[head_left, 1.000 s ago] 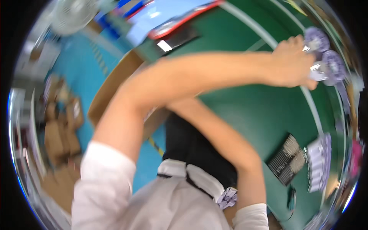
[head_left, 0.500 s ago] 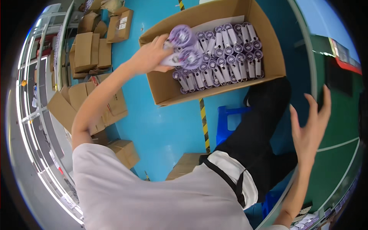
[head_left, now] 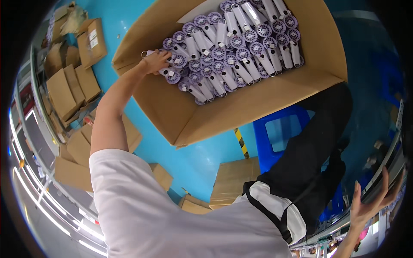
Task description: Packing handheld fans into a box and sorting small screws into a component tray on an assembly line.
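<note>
Inside a large open cardboard box (head_left: 258, 101), handheld fans (head_left: 241, 56) with round purple heads and white handles lie in rows. At the left end of the box, my left hand (head_left: 156, 62) is closed around the handles of two fans (head_left: 173, 76). Their purple heads point right, toward the other fans, and a wire loop shows beyond my fingers. Far to the right, my right hand (head_left: 373, 202) is held up with its fingers spread and nothing in it.
Several flattened and open cartons (head_left: 69, 92) lie on the blue floor at left. A blue plastic stool (head_left: 264, 144) stands below the box beside my leg. Another carton (head_left: 234, 180) is near my waist. Metal shelving (head_left: 32, 142) runs along the left edge.
My left hand has brought the two fans down into the left end of the box. The view has shifted, so the box looks larger. My right hand stays open.
</note>
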`<state>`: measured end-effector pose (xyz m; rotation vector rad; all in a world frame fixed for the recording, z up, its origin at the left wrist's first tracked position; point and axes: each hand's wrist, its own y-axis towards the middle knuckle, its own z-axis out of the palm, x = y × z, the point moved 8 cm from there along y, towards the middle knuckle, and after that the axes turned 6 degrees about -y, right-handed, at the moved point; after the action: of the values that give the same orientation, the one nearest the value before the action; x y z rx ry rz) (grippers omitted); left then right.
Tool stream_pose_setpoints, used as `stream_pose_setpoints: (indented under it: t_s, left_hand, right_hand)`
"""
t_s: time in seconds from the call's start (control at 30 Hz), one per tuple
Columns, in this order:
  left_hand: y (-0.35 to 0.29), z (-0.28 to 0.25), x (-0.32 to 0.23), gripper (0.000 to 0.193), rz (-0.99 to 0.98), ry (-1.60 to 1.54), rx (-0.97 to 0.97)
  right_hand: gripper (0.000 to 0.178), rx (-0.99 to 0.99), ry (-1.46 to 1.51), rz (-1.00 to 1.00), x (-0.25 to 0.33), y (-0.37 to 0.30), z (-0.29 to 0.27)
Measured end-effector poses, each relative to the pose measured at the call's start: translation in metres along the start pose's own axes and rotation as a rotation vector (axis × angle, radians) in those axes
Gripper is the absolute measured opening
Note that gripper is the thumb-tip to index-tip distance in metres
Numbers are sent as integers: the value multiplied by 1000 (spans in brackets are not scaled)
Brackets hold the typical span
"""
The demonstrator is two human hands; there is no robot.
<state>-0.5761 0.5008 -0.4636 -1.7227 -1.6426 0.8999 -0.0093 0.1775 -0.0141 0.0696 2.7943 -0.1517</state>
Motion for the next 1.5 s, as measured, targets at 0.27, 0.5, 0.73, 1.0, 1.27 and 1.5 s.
stream_pose_setpoints:
  t_s: [0.27, 0.5, 0.73, 1.0, 1.27, 1.5]
  left_hand:
    - [38, 43, -4, 51, 166, -20, 24]
    - [52, 75, -6, 45, 114, 57, -49]
    - [52, 69, -16, 24, -95, 48, -182]
    - [62, 55, -36, 27, -291, 28, 8]
    - [50, 69, -32, 36, -66, -132, -88]
    - [50, 15, -76, 51, -756, -722, -460]
  right_hand:
    - [76, -23, -109, -6, -3, -8, -4]
    - [69, 44, -153, -17, -12, -16, -6]
    - [72, 98, -94, 83, -34, -41, 0]
    - [73, 26, -146, 6, -19, -28, -2]
    - [78, 112, -60, 31, -11, -23, 2]
    - [85, 61, -33, 52, 4, -10, -4]
